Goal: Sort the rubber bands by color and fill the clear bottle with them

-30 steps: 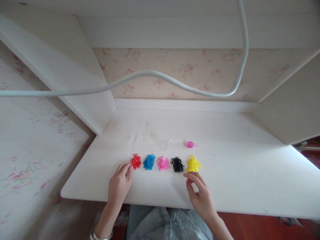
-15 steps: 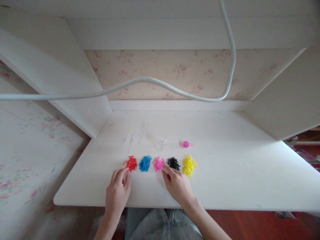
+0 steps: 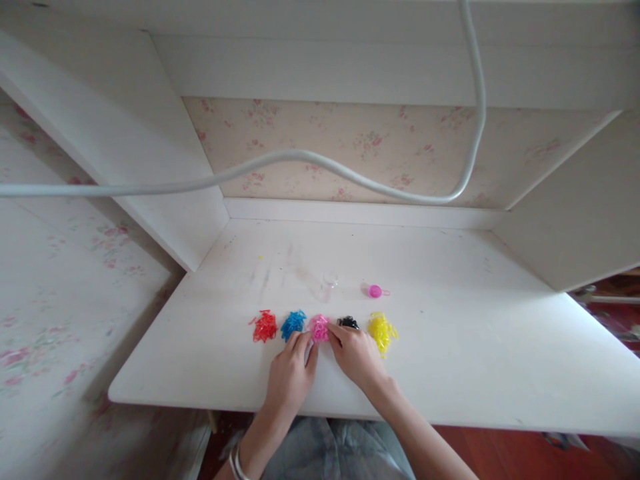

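left hand (image 3: 291,373) and right hand (image 3: 356,355) flat on desk (image 3: 475,347), fingers loosely together, holding nothing, tips meeting at pink pile (image 3: 319,327); blue pile (image 3: 293,323) just left, black pile (image 3: 348,323) under right fingertips.

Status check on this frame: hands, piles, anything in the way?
Left hand and right hand both open, fingertips at pink pile. Black pile partly covered. Nothing blocking.

A white desk (image 3: 475,347) set in a white alcove carries a row of five small piles near its front edge: red (image 3: 264,327), blue (image 3: 293,323), pink (image 3: 319,327), black (image 3: 347,323) and yellow (image 3: 382,331), left to right (each pile just beside the next). Behind the row lie a small clear cup (image 3: 329,281) and, near it, a pink cap (image 3: 375,291). Faint smudges (image 3: 270,273) mark the surface further left.
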{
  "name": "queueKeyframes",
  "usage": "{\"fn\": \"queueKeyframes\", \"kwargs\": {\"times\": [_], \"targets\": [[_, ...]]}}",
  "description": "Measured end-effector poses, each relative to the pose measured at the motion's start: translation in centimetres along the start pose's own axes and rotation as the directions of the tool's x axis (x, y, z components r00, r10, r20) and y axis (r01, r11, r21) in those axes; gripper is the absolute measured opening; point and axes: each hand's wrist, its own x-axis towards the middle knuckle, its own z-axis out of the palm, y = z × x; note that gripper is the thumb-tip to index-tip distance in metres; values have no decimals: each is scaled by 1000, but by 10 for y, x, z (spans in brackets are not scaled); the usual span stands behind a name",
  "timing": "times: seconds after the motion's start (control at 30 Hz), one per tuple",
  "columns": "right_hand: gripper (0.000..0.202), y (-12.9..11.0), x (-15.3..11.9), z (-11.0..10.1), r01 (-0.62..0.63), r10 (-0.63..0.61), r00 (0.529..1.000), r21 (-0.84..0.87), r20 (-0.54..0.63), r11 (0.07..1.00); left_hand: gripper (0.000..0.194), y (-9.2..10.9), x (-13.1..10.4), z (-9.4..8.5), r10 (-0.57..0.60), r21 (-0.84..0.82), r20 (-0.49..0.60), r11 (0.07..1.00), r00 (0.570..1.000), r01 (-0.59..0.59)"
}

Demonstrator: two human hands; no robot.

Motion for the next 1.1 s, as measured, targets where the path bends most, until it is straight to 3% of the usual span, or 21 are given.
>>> {"fn": "queueKeyframes", "kwargs": {"times": [0.17,0.3,0.57,0.77,1.1], "targets": [[26,3,-3,-7,-10,14,999,107,-36,994,30,3,5,1,31,21,-11,999,999,-30],[25,6,-5,-16,-13,34,996,249,-80,968,26,3,0,-3,-9,96,20,995,1000,7],[28,2,22,-62,-32,145,958,412,-246,911,29,-9,-10,10,8,351,24,936,1000,-16],[32,-8,58,-89,13,100,942,333,-320,943,25,-5,-9,9,-35,360,24,933,999,24],[28,-7,76,-84,23,7,968,114,-253,993,26,-2,-5,8,-53,375,11,926,999,45]]}}
